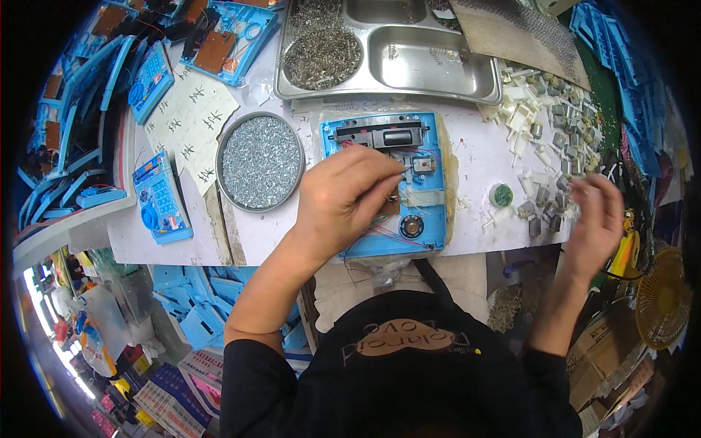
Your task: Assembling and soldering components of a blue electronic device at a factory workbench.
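A light-blue plastic casing [437, 232] lies open in front of me, its inside facing up. It holds a black battery compartment [381, 134], a small silver motor [423, 166], a white plastic piece [423, 198], a round speaker [412, 226] and thin red wires. My left hand [343, 193] is over the casing's middle, thumb and fingers pinched together beside the motor. Whatever is in that pinch is too small to make out. At the right, my right hand [599, 219] is beside a pile of small grey motors [561, 140]; its fingers are smeared by motion.
A round dish of silver screws [261, 162] stands left of the casing. Behind is a metal compartment tray [431, 87] with small metal parts. White plastic parts [520, 120] and a green-topped round container [501, 195] lie to the right. More blue casings [162, 198] are at the left.
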The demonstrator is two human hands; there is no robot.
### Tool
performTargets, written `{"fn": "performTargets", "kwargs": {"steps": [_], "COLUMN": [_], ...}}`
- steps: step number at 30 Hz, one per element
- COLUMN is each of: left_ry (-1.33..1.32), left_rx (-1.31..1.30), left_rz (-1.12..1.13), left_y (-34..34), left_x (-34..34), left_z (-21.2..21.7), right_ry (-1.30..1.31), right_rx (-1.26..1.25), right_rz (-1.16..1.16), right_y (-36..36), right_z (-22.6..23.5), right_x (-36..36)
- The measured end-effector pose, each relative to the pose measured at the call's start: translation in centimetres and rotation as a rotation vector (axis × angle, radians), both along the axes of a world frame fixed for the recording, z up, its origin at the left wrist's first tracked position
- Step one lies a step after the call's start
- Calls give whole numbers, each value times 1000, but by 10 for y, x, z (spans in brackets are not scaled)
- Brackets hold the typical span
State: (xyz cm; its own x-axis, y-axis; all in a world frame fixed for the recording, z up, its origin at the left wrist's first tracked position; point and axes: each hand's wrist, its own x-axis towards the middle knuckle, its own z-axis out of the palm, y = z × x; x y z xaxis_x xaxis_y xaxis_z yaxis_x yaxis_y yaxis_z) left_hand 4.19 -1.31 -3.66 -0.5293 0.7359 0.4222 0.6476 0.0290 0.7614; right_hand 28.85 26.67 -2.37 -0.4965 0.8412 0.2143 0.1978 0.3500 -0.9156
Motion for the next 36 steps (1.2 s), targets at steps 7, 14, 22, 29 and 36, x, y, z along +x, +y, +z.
{"fn": "performTargets", "kwargs": {"steps": [7,14,22,29,36], "left_ry": [-3,27,-12,30,74], "left_rx": [-120,-178,-217,-263,-209], "left_rz": [-46,-43,-44,-4,-1], "left_y": [3,4,10,16,20], "left_x": [7,9,6,8,10], "left_z": [8,11,9,15,10], "right_ry": [611,587,423,467,238], "right_rx": [-455,-584,-125,-137,-141], "right_rz": [-265,-92,-454,19,363], "right_y": [118,153,116,53,-83], "right_z": [7,-11,24,26,2], "right_x": [109,153,137,188,-23]}}
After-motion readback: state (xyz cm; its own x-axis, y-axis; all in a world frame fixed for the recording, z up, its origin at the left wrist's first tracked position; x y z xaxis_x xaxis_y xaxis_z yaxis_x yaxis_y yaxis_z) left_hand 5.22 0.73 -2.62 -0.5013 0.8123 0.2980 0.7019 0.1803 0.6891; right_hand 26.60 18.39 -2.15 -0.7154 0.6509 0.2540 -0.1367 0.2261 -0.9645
